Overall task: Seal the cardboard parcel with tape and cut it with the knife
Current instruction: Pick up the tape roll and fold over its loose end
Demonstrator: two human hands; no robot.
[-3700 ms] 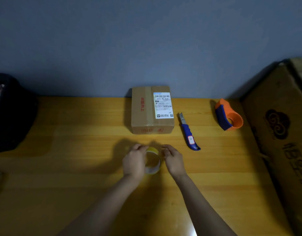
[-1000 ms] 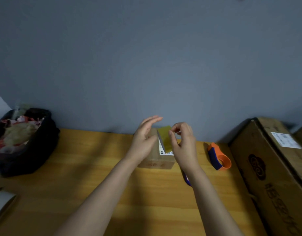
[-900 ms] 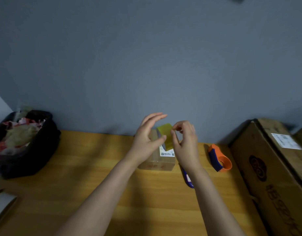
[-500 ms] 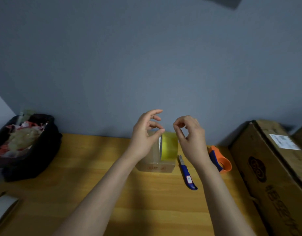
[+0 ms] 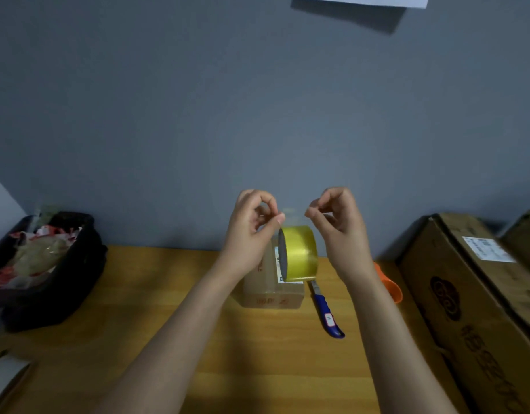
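The yellow tape roll [image 5: 299, 253] hangs in the air between my two raised hands, above the parcel. My left hand [image 5: 251, 231] and my right hand [image 5: 338, 225] each pinch a corner of the faint clear tape end [image 5: 290, 211] just above the roll. The small cardboard parcel [image 5: 272, 295] with a white label lies on the wooden table [image 5: 174, 300], partly hidden behind the roll and my left wrist. The blue-handled knife [image 5: 326, 312] lies on the table just right of the parcel.
An orange tape dispenser [image 5: 391, 289] lies behind my right forearm. Large cardboard boxes [image 5: 467, 300] stand along the right side. A black bag [image 5: 45, 273] with scraps sits at the left, against the grey wall. A pale object [image 5: 3, 380] lies at the lower left.
My hands have lifted the roll off the table, pulled its end free and moved apart. The roll now hangs lower, below my fingertips.
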